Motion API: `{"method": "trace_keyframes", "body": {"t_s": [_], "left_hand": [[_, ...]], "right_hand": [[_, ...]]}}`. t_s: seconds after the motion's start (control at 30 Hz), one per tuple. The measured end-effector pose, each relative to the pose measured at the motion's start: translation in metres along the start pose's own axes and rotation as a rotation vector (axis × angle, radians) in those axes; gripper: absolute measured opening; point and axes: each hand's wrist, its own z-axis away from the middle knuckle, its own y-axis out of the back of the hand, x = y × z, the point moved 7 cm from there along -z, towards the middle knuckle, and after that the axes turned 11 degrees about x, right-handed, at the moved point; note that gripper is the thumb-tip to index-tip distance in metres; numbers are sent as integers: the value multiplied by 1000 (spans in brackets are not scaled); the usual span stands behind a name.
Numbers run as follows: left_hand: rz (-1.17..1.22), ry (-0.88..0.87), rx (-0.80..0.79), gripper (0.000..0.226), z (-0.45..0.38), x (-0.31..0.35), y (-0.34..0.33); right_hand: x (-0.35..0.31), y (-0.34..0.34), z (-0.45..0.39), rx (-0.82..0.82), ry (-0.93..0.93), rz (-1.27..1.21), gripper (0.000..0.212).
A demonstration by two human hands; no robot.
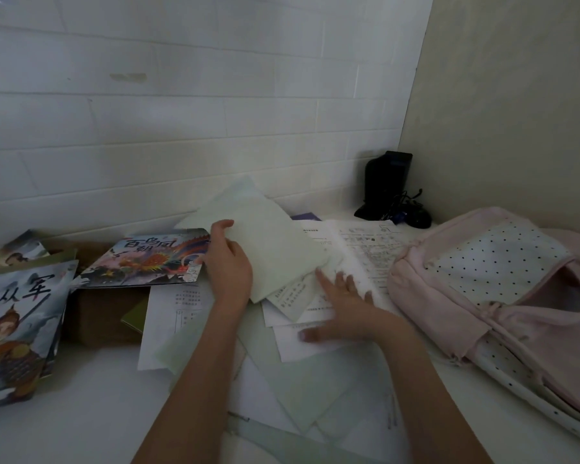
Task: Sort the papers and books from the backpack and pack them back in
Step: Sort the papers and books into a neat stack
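Head view: the left hand (228,262) grasps a green sheet (265,242); the right hand (342,306) lies flat, released, on loose papers (315,373). Books (17,326) lie left, the backpack (503,296) gapes right. Sorting seems unfinished, packing not begun.

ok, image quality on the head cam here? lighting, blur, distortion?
Head view: dim, flat light with a grey cast, no hard shadows or glare; wide-angle bend bows the wall tiles; right hand fingers motion-smeared, left hand sharper; print on the papers too soft to read, while the big title on the picture book stays legible; pink backpack is soft toward the frame edge.
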Motion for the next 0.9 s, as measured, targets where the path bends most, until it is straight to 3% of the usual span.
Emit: {"method": "trace_keyframes", "body": {"t_s": [0.07, 0.17, 0.27, 0.43, 0.5, 0.53, 0.6, 0.63, 0.7, 0.83, 0.9], "left_hand": [[21, 1, 41, 34, -3, 2, 5], [29, -10, 95, 32, -7, 3, 12], [-33, -67, 116, 32, -6, 7, 16], [-61, -49, 115, 33, -5, 7, 18], [-76, -50, 95, 33, -4, 7, 16], [-86, -54, 95, 32, -3, 7, 16], [-95, -53, 117, 32, -2, 8, 17], [-97, -47, 132, 33, -3, 7, 18], [-111, -41, 146, 35, -4, 7, 19], [-112, -104, 82, 43, 1, 10, 13], [-100, -116, 67, 44, 1, 9, 11]], "right_hand": [[-3, -2, -1, 37, 29, 12, 111], [-9, 13, -3, 291, 22, -79, 79], [-14, 25, 1, 441, 77, -47, 50], [-7, 55, 15, 788, 81, -40, 32], [6, 58, 10, 751, 38, -223, 43], [9, 49, 4, 592, 19, -252, 62], [11, 22, -3, 270, 18, -60, 90], [13, 14, -4, 226, 22, 13, 93], [15, 20, -5, 335, -5, -5, 83], [2, 41, 0, 617, 60, 126, 36], [0, 50, 6, 746, 57, 121, 25]]}}
